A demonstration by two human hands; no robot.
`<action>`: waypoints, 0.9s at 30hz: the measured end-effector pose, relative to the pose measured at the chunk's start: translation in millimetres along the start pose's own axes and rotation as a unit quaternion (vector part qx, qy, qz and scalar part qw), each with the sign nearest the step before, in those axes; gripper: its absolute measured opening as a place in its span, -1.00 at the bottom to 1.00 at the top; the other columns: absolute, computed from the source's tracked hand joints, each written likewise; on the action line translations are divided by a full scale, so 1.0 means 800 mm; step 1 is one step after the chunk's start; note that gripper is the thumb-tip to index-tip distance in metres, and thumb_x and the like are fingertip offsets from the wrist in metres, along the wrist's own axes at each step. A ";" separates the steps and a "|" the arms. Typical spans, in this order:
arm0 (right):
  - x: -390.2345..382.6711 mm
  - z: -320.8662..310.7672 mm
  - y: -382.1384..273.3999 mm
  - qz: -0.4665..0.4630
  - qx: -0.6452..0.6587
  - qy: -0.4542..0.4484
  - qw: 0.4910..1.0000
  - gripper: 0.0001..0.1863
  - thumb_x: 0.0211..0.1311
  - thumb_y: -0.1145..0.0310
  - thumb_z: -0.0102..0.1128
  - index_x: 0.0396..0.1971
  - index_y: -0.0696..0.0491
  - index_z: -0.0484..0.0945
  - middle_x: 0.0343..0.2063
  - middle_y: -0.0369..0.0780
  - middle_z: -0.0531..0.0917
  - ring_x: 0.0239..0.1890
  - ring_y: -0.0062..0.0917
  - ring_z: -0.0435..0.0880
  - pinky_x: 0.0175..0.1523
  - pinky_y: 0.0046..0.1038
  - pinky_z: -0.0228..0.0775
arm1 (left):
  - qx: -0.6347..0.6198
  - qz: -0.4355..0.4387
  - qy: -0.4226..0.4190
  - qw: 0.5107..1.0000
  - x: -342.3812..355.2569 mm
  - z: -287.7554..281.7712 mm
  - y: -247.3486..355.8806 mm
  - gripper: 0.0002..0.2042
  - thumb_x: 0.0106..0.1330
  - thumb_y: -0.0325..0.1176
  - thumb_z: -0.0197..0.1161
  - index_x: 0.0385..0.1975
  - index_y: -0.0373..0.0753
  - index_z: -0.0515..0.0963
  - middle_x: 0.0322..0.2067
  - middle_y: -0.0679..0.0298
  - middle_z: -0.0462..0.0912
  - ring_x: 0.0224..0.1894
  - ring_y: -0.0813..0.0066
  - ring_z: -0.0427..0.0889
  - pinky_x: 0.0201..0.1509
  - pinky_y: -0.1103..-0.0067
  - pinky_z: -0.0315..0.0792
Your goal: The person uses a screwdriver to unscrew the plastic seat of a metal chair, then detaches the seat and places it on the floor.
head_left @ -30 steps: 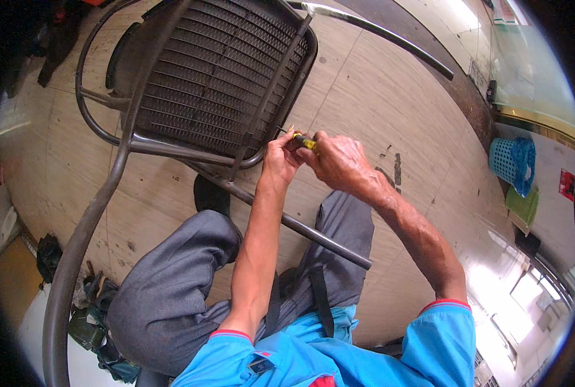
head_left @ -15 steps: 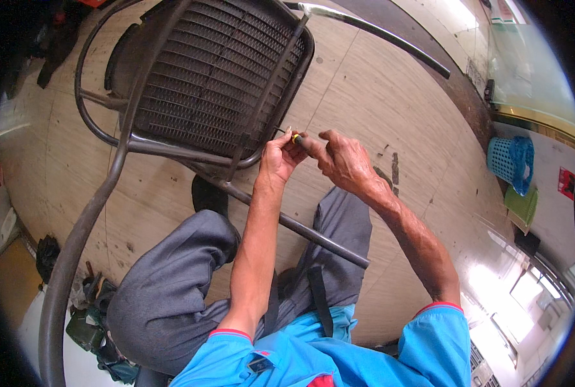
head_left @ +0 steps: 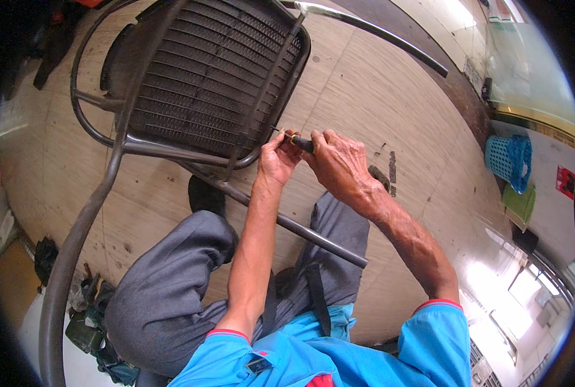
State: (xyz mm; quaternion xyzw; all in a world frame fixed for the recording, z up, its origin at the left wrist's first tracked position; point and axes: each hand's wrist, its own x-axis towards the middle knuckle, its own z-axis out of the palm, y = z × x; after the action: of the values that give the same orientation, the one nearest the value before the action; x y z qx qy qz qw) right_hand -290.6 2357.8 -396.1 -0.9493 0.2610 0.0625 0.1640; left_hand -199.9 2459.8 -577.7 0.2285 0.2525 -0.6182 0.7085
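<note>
The right hand grips the screwdriver, whose long axis points up-left toward the chair; the left hand, nearer the chair, curls around the shaft, exact hold unclear

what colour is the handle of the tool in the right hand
The handle is black with yellow near its front end, seen in the head view.

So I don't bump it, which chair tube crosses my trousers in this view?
The lower tube, whose end shows below your right hand. The upper-right tube points away from you; the long left tube passes left of the trousers.
</note>
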 end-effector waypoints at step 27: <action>-0.008 0.016 -0.017 0.015 0.122 -0.040 0.992 -0.53 0.06 0.54 0.10 0.05 -0.04 0.48 -0.37 -0.03 0.64 -0.31 -0.10 0.67 -0.29 -0.10 0.42 | 0.137 0.019 0.093 0.986 0.000 0.005 0.012 -0.78 0.35 -0.11 0.20 -0.35 -0.10 0.62 -0.44 0.37 0.68 -0.35 0.53 0.65 -0.25 0.56 0.49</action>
State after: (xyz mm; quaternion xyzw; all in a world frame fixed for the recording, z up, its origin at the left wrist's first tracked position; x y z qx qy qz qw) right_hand -289.8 2376.2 -402.9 -0.9150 0.2737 0.0703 0.2879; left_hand -190.5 2458.7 -574.5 0.3844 0.2262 -0.6092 0.6556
